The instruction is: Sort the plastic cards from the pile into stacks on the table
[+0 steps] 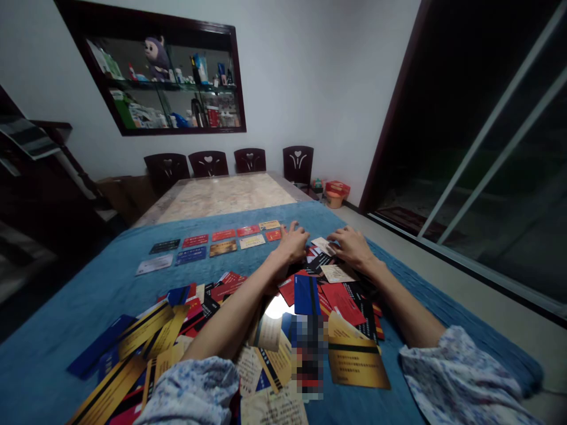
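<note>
My left hand (293,243) is at the right end of two rows of laid-out cards, its fingers bent and spread. Its leftmost fingertip meets the edge of a small red card (273,235) lying flat. My right hand (352,247) reaches over the far part of a loose card pile, fingers curled onto the end of a whitish card (323,245). Just below that hand lies a cream card (339,273). Nearer me in the pile are a blue card (306,295) with a dark stripe, a red card (342,302) and a gold card (358,361).
A blue cloth (110,265) covers the near table. More mixed cards, including a gold striped card (146,327), lie around my left forearm. Beyond is a marble-look tabletop (230,192) with dark chairs (297,164) behind. A glass sliding door (487,147) stands right.
</note>
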Action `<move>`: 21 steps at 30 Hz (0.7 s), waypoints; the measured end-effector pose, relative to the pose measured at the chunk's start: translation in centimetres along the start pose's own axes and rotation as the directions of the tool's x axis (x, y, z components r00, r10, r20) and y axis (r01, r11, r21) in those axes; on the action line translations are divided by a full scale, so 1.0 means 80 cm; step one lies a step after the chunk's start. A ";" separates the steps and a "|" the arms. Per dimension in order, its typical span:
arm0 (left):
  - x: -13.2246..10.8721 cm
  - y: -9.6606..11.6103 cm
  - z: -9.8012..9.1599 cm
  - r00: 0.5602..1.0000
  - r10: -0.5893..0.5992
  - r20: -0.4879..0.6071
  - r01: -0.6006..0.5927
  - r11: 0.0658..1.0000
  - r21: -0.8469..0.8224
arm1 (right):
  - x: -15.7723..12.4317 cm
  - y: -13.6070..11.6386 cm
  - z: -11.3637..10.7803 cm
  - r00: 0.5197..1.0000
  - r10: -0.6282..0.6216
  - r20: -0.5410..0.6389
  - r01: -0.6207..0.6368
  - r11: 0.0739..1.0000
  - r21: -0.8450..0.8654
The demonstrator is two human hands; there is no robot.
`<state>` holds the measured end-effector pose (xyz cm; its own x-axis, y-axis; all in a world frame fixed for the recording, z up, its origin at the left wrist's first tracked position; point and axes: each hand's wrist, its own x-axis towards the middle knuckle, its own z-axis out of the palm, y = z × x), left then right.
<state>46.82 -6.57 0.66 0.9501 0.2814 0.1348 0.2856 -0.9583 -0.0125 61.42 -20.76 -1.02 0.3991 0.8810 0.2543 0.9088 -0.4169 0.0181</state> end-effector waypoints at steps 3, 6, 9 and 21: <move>0.006 0.007 0.003 1.000 0.024 0.001 -0.024 1.000 0.001 | -0.004 0.005 0.002 1.000 0.014 0.004 -0.014 1.000 -0.007; 0.016 0.011 0.006 0.999 0.048 0.010 -0.048 0.999 -0.001 | -0.007 0.010 0.004 0.999 0.035 0.018 -0.035 0.999 -0.012; 0.027 0.016 0.011 0.997 0.069 0.027 -0.069 0.997 -0.020 | -0.010 0.015 0.006 0.998 0.044 0.039 -0.043 0.999 -0.012; 0.050 0.036 0.015 0.962 0.180 0.207 -0.167 0.983 -0.079 | -0.014 0.009 0.009 0.988 0.052 0.145 -0.051 0.999 -0.010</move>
<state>51.56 -8.13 -0.01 0.9910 0.1085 -0.0780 0.1121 -0.9928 0.0434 61.76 -21.89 -1.97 0.4595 0.8811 0.1124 0.8858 -0.4638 0.0144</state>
